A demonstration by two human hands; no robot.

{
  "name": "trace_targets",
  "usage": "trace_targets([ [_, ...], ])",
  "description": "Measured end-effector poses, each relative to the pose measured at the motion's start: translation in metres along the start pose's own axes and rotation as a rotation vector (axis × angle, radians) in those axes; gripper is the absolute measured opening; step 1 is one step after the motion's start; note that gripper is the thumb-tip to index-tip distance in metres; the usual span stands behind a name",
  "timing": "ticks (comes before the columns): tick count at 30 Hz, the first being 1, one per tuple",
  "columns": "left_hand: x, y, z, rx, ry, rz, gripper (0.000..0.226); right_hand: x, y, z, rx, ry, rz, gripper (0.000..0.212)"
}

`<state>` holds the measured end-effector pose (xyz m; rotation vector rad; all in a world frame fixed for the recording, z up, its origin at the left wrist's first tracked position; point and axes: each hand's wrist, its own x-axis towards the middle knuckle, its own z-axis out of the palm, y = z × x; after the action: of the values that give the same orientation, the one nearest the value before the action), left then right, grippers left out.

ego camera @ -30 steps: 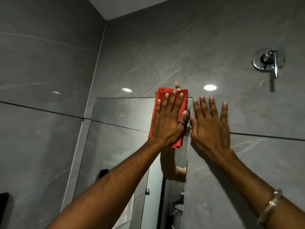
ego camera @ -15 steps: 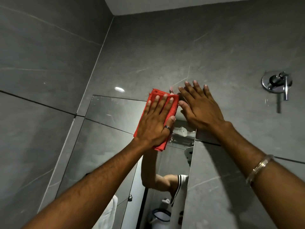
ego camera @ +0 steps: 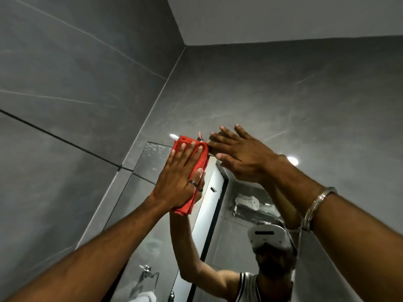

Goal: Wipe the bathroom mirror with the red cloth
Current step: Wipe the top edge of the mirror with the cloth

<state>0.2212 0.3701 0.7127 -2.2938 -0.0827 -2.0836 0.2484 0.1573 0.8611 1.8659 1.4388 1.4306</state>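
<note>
The folded red cloth (ego camera: 198,164) lies flat against the top of the bathroom mirror (ego camera: 148,177), near its upper edge. My left hand (ego camera: 178,182) presses on the cloth with fingers spread; a ring shows on one finger. My right hand (ego camera: 242,155) rests flat and empty beside it, fingers extended, at the mirror's upper edge and the grey wall above. A metal bangle (ego camera: 316,205) circles my right wrist. The mirror reflects my raised arms and a person wearing a white headset.
Grey tiled walls (ego camera: 65,105) meet in a corner at the left of the mirror; the white ceiling (ego camera: 283,16) is above. In the mirror's reflection I see a dark door frame, a towel rack with towels, and a chrome fitting low down.
My left hand has slid the cloth leftward along the mirror's top. My right hand has followed it left. The view has tilted up; the chrome wall valve on the right has left the frame.
</note>
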Motion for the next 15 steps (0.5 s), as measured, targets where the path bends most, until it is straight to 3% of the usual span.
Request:
trace_targets([
  [8,-0.002,-0.062,-0.004,-0.027,0.014,0.006,0.062,0.071,0.006,0.006,-0.218,-0.005,-0.036,0.068],
  [15,-0.001,-0.108,-0.015,-0.034,0.001,-0.019,0.064,0.087,0.007,0.013,-0.262,0.014,-0.038,0.069],
])
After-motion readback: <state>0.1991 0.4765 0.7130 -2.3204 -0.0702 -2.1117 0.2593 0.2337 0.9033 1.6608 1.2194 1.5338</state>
